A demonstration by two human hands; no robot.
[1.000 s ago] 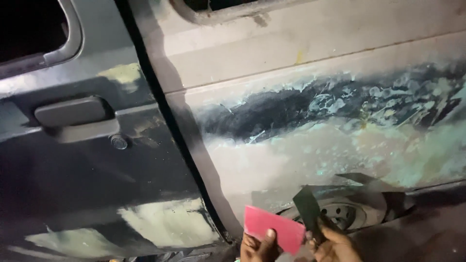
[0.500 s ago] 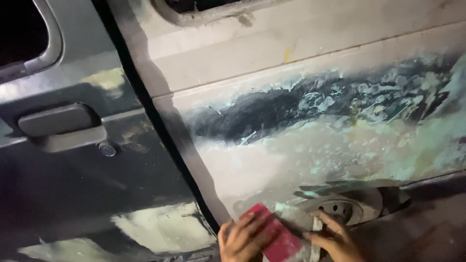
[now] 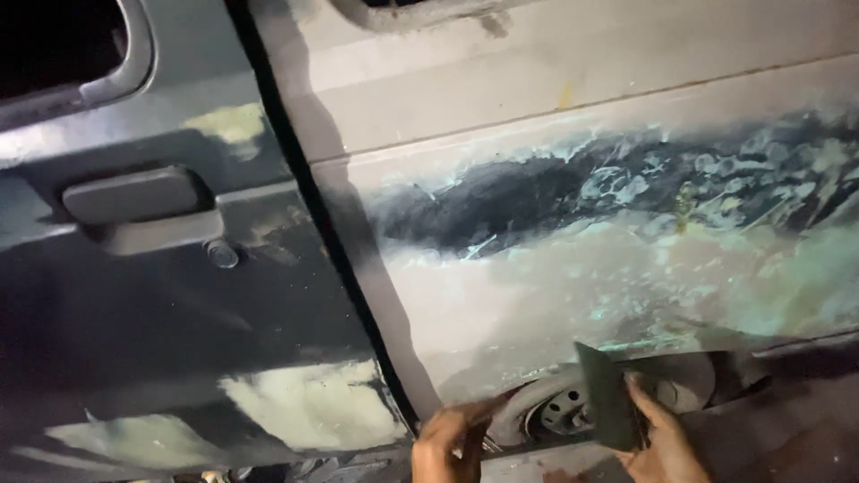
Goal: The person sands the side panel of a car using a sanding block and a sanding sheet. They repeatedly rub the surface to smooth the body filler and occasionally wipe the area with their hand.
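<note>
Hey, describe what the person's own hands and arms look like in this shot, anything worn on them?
Both hands are bare: no gloves, rings or watch show on the left hand or the right hand. Only the hands and a little of the wrists enter from the bottom edge, and no sleeve or cuff is visible there. The light is dim, so finer marks cannot be made out.

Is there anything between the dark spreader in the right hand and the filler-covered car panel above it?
Nothing visible. The right hand holds the dark spreader upright just below the panel, before the wheel. The left hand holds a thin blade to the side, not between them.
</note>
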